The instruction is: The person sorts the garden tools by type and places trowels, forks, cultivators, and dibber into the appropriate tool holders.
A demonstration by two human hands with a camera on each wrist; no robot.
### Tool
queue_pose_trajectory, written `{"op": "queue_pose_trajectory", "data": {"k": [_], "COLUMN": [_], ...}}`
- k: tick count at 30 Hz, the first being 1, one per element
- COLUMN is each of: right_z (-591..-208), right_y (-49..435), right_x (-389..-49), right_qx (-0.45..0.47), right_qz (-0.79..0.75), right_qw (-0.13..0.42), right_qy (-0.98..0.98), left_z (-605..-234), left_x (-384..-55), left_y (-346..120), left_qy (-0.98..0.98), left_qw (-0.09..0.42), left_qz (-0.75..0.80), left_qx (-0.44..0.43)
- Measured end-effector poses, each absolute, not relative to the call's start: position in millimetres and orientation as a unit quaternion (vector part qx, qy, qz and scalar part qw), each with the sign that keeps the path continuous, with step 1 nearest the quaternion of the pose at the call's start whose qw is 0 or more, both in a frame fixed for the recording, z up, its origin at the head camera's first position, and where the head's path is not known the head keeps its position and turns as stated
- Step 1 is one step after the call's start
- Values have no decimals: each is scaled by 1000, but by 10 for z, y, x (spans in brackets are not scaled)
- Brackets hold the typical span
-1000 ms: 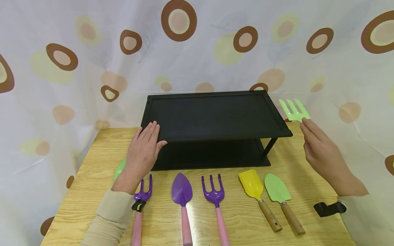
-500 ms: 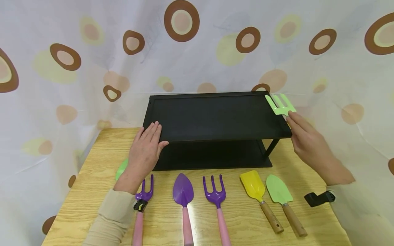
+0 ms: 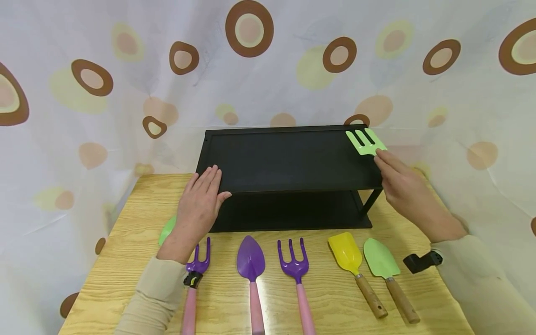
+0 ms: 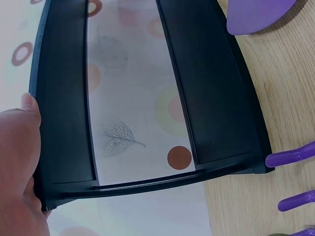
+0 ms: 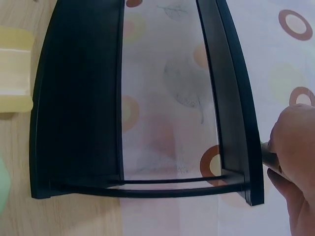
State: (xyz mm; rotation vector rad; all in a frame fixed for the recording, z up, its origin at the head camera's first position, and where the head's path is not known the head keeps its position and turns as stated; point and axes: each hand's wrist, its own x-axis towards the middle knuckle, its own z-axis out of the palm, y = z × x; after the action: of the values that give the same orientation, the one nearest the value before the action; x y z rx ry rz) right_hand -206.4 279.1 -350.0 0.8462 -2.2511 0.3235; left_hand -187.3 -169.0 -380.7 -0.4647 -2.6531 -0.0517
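My right hand (image 3: 408,193) grips a light green hand fork (image 3: 367,142) near its neck. The fork's tines lie over the right end of the black shelf's (image 3: 289,158) top board; whether they touch it I cannot tell. In the right wrist view, part of the fork's handle (image 5: 269,160) shows between thumb and fingers, beside the shelf's edge. My left hand (image 3: 197,207) rests flat on the front left corner of the top board, fingers straight. The left wrist view shows that hand (image 4: 17,152) at the board's edge.
On the wooden table (image 3: 138,218), in front of the shelf, lie two purple forks (image 3: 294,266) (image 3: 198,265), a purple trowel (image 3: 251,258), a yellow shovel (image 3: 346,251) and a green trowel (image 3: 381,258). Another green tool (image 3: 167,230) is partly behind my left forearm. A patterned curtain (image 3: 268,83) hangs behind.
My right hand has carried the green fork leftward, from beside the shelf to over the right end of its top board. The left hand has stayed on the corner.
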Motion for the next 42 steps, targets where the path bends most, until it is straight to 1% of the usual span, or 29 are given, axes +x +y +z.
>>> {"op": "queue_pose_trajectory", "data": {"k": [5, 10, 15, 18, 22, 31, 37, 42], "right_z": [-3490, -3490, -3502, -3502, -3478, -3442, -3414, -3385], "right_y": [2710, 2636, 2588, 2568, 2539, 2498, 2490, 2487], "right_x": [-2095, -2137, -2162, -2176, -2203, -2269, -2274, -2240], "right_qx": [308, 291, 275, 274, 276, 244, 229, 203], "right_qz": [125, 118, 118, 120, 129, 131, 128, 147], "right_qw": [315, 299, 274, 271, 265, 216, 202, 156], "right_qy": [-889, -901, -914, -915, -915, -936, -943, -955], "left_z": [-3810, -3808, -3805, -3801, -3802, -3802, -3800, -3806], "left_x": [-1873, -1871, -1869, -1863, -1868, -1874, -1870, -1869], "left_y": [-1690, -1693, -1682, -1677, -1684, -1689, -1683, -1684], "left_qy": [-962, -960, -964, -966, -964, -962, -964, -964], "left_qw": [218, 223, 209, 204, 209, 214, 209, 211], "left_qz": [-19, -23, -25, -25, -24, -31, -25, -25], "left_qx": [-165, -168, -162, -160, -162, -165, -160, -160]}}
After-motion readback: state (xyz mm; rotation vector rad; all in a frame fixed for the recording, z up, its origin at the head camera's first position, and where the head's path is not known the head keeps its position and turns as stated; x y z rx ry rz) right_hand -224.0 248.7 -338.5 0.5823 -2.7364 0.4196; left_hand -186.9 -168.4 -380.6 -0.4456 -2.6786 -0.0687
